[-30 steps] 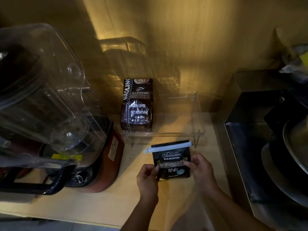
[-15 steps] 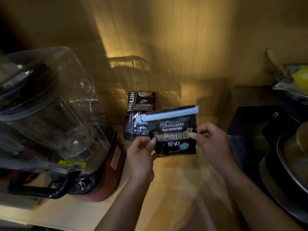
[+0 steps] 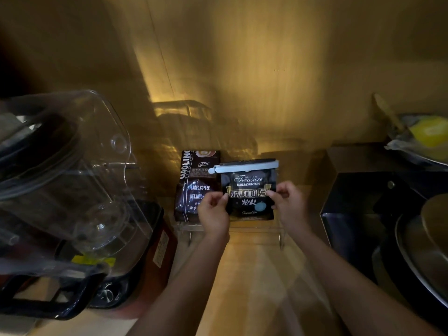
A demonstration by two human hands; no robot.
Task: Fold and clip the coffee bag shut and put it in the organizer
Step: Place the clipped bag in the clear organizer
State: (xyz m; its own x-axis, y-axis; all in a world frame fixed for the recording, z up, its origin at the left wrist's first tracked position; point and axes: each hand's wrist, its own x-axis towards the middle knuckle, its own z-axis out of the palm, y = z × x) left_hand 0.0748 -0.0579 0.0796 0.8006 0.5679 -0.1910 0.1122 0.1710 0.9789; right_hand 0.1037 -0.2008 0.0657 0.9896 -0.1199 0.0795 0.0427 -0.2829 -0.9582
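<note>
A small black coffee bag [image 3: 249, 187] with gold lettering stands upright in the clear organizer [image 3: 257, 230], its folded top held by a pale blue clip [image 3: 244, 167]. My left hand [image 3: 213, 209] pinches the bag's left edge. My right hand [image 3: 287, 204] pinches its right edge. The bag's bottom sits at the organizer's floor, to the right of a larger brown coffee bag [image 3: 194, 187] that stands in the same organizer.
A blender with a clear jug [image 3: 68, 180] on a red base [image 3: 155, 251] crowds the left. A dark metal box [image 3: 358, 209] and stacked pans [image 3: 421, 251] stand on the right. A wooden wall backs the counter [image 3: 254, 275].
Both hands lifted the clipped bag off the counter and carried it away from me into the organizer, beside the brown bag. The camera tilted up.
</note>
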